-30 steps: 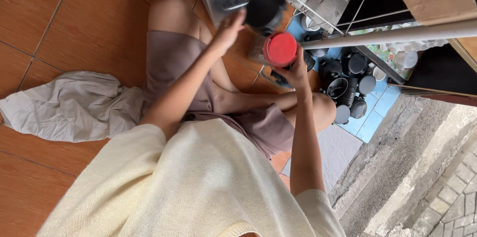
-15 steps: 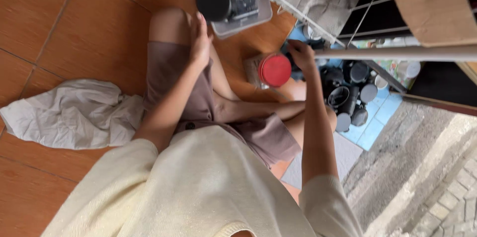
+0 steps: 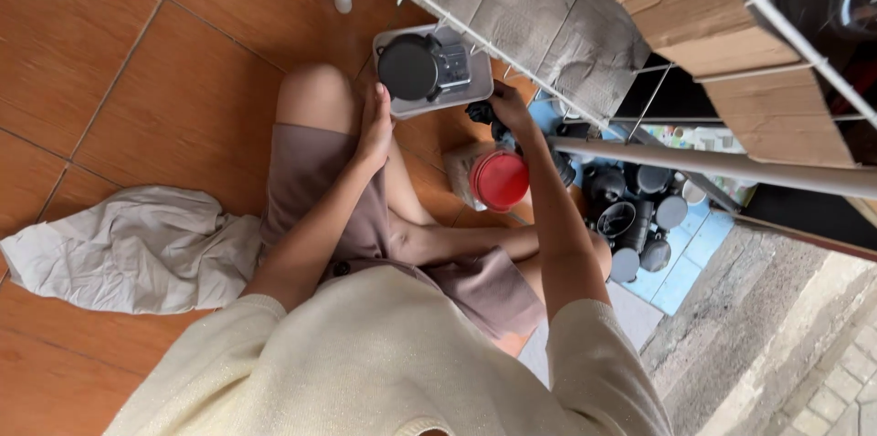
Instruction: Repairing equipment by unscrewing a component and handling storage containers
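Floor: glazed terracotta tile, smooth, slight sheen, dark grout lines.
Tray: grey plastic, matt.
Black pot in tray: plastic, dull satin.
Jar: clear plastic; red lid glossy plastic.
Rack: white coated metal wire and tube, smooth.
Board on rack: brown cardboard, matt.
Rag: pale woven cloth, crumpled, matt.
Sweater: cream knit, soft, fuzzy.
Paving: rough grey concrete.
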